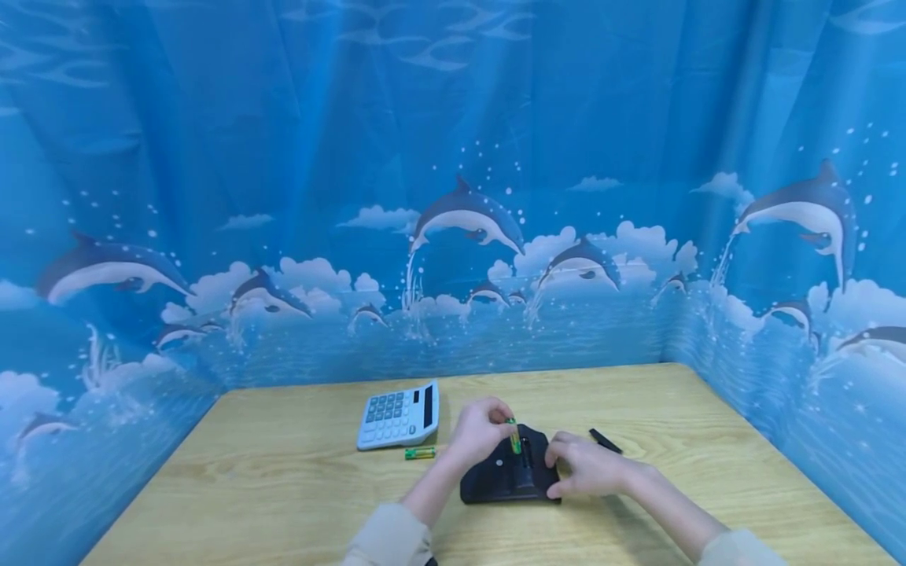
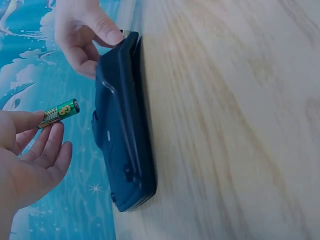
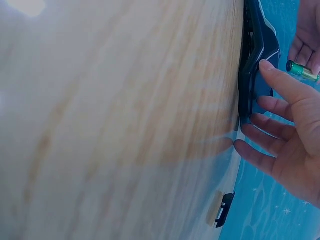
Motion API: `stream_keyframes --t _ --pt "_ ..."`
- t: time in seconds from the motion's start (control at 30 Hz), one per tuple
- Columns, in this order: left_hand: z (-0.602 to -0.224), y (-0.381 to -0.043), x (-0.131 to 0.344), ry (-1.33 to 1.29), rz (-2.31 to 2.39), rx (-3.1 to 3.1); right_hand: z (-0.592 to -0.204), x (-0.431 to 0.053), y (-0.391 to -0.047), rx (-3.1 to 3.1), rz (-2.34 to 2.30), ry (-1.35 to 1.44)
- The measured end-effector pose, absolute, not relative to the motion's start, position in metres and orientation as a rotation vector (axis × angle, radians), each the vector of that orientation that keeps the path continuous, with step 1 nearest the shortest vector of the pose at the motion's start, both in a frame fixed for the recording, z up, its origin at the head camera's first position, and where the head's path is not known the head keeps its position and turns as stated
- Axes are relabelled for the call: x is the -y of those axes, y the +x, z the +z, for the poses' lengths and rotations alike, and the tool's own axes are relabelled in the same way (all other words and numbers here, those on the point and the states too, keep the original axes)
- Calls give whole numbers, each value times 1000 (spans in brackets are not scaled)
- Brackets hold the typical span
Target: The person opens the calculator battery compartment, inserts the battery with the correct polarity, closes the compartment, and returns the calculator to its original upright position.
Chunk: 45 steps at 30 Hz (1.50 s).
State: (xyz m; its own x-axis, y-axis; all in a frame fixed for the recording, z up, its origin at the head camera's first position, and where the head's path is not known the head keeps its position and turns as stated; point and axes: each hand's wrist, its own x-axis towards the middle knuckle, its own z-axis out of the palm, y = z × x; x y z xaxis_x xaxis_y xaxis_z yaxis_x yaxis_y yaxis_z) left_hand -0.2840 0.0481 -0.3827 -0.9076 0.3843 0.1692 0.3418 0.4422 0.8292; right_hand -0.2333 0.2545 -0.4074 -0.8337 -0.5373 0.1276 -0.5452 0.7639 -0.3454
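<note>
A black wedge-shaped device [image 1: 488, 481] lies on the table with its underside up and a battery slot exposed. Between thumb and fingers, my left hand [image 1: 480, 431] pinches a green battery [image 1: 515, 445] above that slot. The left wrist view shows the battery [image 2: 61, 113] apart from the device [image 2: 122, 135]. My right hand [image 1: 589, 465] holds the device at its right side. Its thumb touches the device's near edge in the right wrist view, with the fingers [image 3: 272, 132] along the side. The inside of the slot is partly hidden by the battery.
Left of the device stands a white calculator [image 1: 398, 418], keys up. A second green battery [image 1: 420, 453] lies just in front of it. A small black cover [image 1: 605, 441] rests beyond my right hand. A blue dolphin-print curtain [image 1: 453, 157] hangs behind the wooden table [image 1: 283, 487].
</note>
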Motion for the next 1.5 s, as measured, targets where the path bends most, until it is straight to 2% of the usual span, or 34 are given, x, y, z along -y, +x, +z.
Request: stream_keyframes --t 0.9,1.5 --pt "-395 -282 -72 582 1434 -2682 -405 -253 -232 2952 577 890" --pt "-400 -277 -75 699 1038 -2901 -407 -254 -233 2889 566 936"
